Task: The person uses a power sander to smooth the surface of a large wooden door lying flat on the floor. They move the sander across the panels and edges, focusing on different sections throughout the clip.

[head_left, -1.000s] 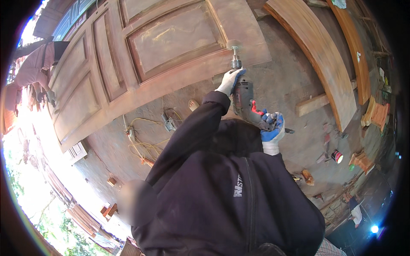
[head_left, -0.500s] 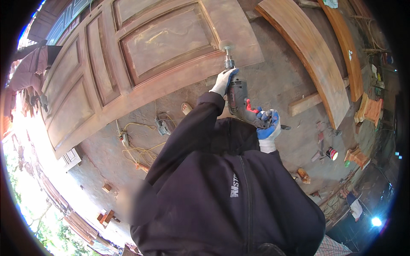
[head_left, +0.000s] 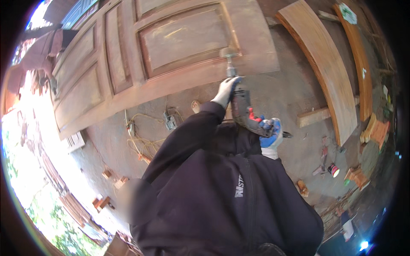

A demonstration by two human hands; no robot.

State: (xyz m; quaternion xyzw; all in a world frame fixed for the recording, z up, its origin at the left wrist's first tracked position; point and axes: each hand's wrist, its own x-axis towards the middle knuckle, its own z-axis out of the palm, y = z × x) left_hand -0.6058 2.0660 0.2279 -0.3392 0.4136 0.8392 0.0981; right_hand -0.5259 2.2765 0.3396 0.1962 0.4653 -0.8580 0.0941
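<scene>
White-and-blue gloves (head_left: 222, 96), two of them. Left hand (head_left: 227, 90) stretched forward, fingers wrapped round front of one power drill (head_left: 242, 102); right hand (head_left: 273, 135) drawn in near waist, fingers closed about rear grip. Drill between dark jacket (head_left: 205, 183) and one panelled door (head_left: 183, 42), single round disc (head_left: 229, 52) at door's near rail. Two wooden boards (head_left: 325, 68) off right, one tin (head_left: 333, 170).

— What lies to the right?
— A broad wooden plank (head_left: 329, 77) rests across a pale beam (head_left: 314, 117), with a narrower plank (head_left: 361, 72) beside it; a red can (head_left: 333, 170) is near a carved wooden block (head_left: 356, 177).
— And to the left?
— A yellow cord (head_left: 141, 146) lies looped on the floor (head_left: 275, 98) near a grey tool (head_left: 171, 123), and farther out is a co-worker (head_left: 42, 53) in a pinkish top
</scene>
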